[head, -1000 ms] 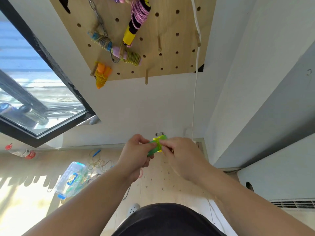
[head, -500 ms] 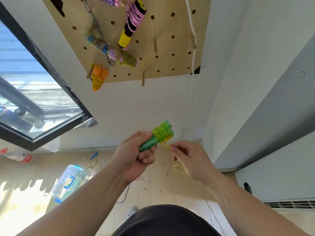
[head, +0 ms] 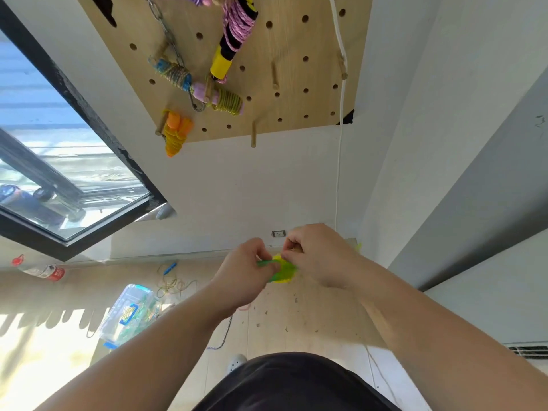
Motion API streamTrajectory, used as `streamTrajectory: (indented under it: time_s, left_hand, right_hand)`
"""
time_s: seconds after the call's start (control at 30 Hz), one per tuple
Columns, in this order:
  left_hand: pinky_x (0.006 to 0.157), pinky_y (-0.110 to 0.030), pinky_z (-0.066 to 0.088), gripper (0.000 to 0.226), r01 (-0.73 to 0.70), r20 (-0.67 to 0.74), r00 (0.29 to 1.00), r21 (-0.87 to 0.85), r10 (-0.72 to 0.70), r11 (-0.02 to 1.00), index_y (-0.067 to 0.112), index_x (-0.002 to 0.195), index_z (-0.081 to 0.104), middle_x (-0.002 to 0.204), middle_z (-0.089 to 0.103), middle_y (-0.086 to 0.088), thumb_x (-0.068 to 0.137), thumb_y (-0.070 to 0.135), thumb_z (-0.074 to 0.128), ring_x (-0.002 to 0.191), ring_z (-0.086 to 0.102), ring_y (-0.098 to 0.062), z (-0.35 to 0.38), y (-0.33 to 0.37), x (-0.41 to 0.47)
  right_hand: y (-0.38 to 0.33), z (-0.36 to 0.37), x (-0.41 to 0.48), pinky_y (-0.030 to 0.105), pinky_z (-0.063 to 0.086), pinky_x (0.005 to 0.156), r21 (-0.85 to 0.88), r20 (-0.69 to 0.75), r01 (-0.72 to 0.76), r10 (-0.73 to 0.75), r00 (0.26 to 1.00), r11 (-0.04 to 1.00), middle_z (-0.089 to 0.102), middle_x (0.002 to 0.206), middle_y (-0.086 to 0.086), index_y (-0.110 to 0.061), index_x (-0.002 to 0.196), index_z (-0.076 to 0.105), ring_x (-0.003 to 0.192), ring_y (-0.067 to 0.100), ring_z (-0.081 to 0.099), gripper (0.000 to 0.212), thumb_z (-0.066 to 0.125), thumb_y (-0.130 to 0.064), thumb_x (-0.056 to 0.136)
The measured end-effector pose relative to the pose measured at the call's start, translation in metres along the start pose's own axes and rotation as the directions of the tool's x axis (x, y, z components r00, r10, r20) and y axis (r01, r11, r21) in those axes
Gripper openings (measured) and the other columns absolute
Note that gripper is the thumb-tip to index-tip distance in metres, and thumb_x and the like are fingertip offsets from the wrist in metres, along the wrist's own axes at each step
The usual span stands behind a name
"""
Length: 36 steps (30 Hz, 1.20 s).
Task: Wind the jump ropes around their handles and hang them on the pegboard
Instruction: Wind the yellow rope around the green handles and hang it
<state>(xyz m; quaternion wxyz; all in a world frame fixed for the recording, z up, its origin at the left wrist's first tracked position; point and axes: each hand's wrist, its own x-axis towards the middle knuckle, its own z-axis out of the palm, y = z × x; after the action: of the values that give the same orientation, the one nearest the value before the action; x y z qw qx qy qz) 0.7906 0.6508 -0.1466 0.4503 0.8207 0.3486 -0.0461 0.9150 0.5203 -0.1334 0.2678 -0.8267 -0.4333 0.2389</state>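
My left hand (head: 246, 274) grips the green handles of a jump rope (head: 281, 269) wound with yellow-green cord. My right hand (head: 318, 256) pinches the cord at the bundle's top, fingers curled over it. A short cord end (head: 358, 247) sticks out past my right wrist. The wooden pegboard (head: 296, 84) hangs on the wall above. On it are a yellow-black handle with pink rope (head: 234, 40), a blue bundle (head: 173, 74), a pink bundle with olive rope (head: 219, 97) and an orange bundle (head: 175, 133). Several pegs (head: 253, 137) are bare.
On the floor lie a loose yellowish rope with a blue handle (head: 170, 280), a clear plastic box (head: 130, 312), a dark striped cord (head: 225, 333) and a bottle (head: 41, 269). A window (head: 59, 173) is at left. A white cable (head: 339, 143) runs down the wall.
My right hand has moved back from below the bundle onto its top. The bundle, tilted up and plainly visible half a second ago, now sits lower and mostly hidden between both hands.
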Motion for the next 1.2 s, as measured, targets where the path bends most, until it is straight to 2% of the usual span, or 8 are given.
streamTrajectory:
  time_s: [0.2, 0.47, 0.53, 0.63, 0.77, 0.83, 1.03, 1.2]
  left_hand:
    - [0.045, -0.026, 0.028, 0.014, 0.230, 0.010, 0.967, -0.468, -0.256, 0.853, 0.007, 0.092, 0.049, 0.070, 0.058, -0.016, 0.096, 0.009, 0.062, 0.053, 0.045, -0.021, -0.002, 0.000, 0.008]
    - [0.046, -0.027, 0.028, 0.012, 0.193, 0.069, 0.965, -0.841, -0.253, 0.505, 0.004, 0.087, 0.049, 0.055, 0.051, -0.011, 0.098, 0.001, 0.051, 0.043, 0.034, -0.017, -0.005, 0.024, 0.005]
    - [0.046, -0.027, 0.028, 0.014, 0.135, 0.052, 0.978, -0.894, -0.200, 0.426, 0.005, 0.086, 0.051, 0.057, 0.051, -0.011, 0.100, 0.002, 0.051, 0.043, 0.034, -0.016, -0.010, 0.030, 0.001]
    - [0.043, -0.025, 0.030, 0.016, 0.096, 0.061, 0.993, -0.923, -0.104, 0.372, 0.005, 0.084, 0.054, 0.062, 0.051, -0.013, 0.100, 0.006, 0.053, 0.042, 0.032, -0.013, -0.016, 0.038, -0.007]
    - [0.040, -0.020, 0.025, 0.021, 0.120, 0.126, 0.992, -0.947, 0.001, 0.299, 0.008, 0.077, 0.056, 0.061, 0.046, -0.010, 0.098, 0.011, 0.055, 0.038, 0.026, -0.007, -0.019, 0.044, -0.020]
    - [0.039, -0.019, 0.022, 0.021, 0.130, 0.163, 0.984, -0.927, 0.065, 0.353, 0.010, 0.070, 0.056, 0.058, 0.045, -0.009, 0.091, 0.013, 0.059, 0.037, 0.025, -0.007, -0.021, 0.047, -0.025]
    - [0.040, -0.020, 0.022, 0.020, 0.163, 0.452, 0.886, -0.518, 0.107, 0.840, 0.013, 0.080, 0.055, 0.062, 0.047, -0.011, 0.095, 0.008, 0.066, 0.043, 0.033, -0.013, -0.016, 0.020, -0.026]
    - [0.048, -0.026, 0.041, 0.016, -0.012, 0.286, 0.958, 0.002, 0.011, 1.000, 0.023, 0.078, 0.063, 0.079, 0.065, -0.009, 0.086, 0.023, 0.077, 0.060, 0.054, -0.019, -0.004, 0.010, -0.018]
  right_hand:
    - [-0.009, 0.029, -0.016, 0.037, 0.045, 0.065, 0.062, -0.115, 0.000, 0.008, 0.993, 0.998, 0.057, 0.073, -0.006, -0.019, 0.089, 0.064, 0.067, 0.014, 0.052, 0.022, 0.047, -0.025, 0.103]
    - [0.001, 0.050, -0.030, 0.009, 0.035, 0.072, 0.139, -0.373, 0.203, -0.138, 0.918, 0.969, 0.050, 0.083, -0.023, -0.023, 0.131, 0.066, 0.079, -0.005, 0.049, 0.030, 0.053, -0.022, 0.104]
    - [0.009, 0.047, -0.034, 0.011, 0.042, 0.073, 0.270, -0.412, 0.193, -0.068, 0.909, 0.943, 0.058, 0.080, -0.023, -0.029, 0.123, 0.071, 0.079, -0.004, 0.057, 0.025, 0.057, -0.024, 0.103]
    - [0.018, 0.038, -0.038, 0.037, 0.051, 0.070, 0.505, -0.341, 0.136, 0.052, 0.939, 0.852, 0.064, 0.071, -0.007, -0.032, 0.090, 0.070, 0.068, 0.013, 0.059, 0.016, 0.060, -0.025, 0.101]
    - [0.033, 0.028, -0.041, 0.031, 0.046, 0.065, 0.524, -0.235, 0.135, -0.010, 0.972, 0.841, 0.053, 0.060, -0.006, -0.026, 0.086, 0.070, 0.060, 0.010, 0.049, 0.023, 0.055, -0.026, 0.104]
    - [0.037, 0.024, -0.043, 0.022, 0.039, 0.059, 0.501, -0.177, 0.105, -0.016, 0.984, 0.859, 0.047, 0.058, -0.010, -0.031, 0.086, 0.069, 0.056, 0.006, 0.044, 0.025, 0.051, -0.030, 0.105]
    - [0.046, -0.016, -0.026, 0.017, 0.035, 0.059, 0.328, 0.205, -0.008, -0.063, 0.977, 0.945, 0.058, 0.061, -0.019, -0.023, 0.082, 0.074, 0.058, -0.002, 0.047, 0.018, 0.066, -0.018, 0.097]
    - [0.031, -0.017, -0.008, 0.015, 0.034, 0.055, 0.200, 0.260, -0.062, 0.009, 0.966, 0.978, 0.052, 0.058, -0.014, -0.018, 0.086, 0.078, 0.055, 0.001, 0.045, 0.011, 0.074, -0.027, 0.091]
